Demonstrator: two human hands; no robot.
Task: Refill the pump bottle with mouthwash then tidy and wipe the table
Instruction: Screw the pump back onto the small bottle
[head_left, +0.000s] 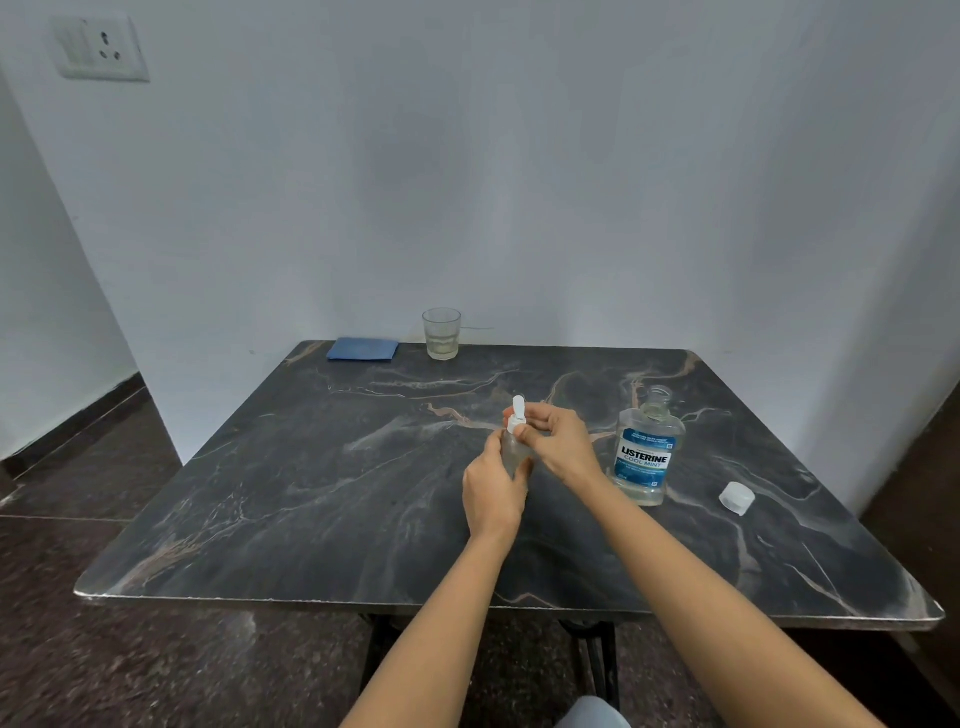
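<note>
A small clear pump bottle stands upright near the middle of the dark marble table. My left hand grips its body from the near side. My right hand pinches the collar of its white pump head between thumb and fingers. To the right stands the mouthwash bottle, uncapped, with a blue label and a little liquid in it. Its white cap lies on the table further right.
A folded blue cloth lies at the table's far edge, beside a clear glass tumbler. The wall runs right behind the table. A dark floor lies to the left and near side.
</note>
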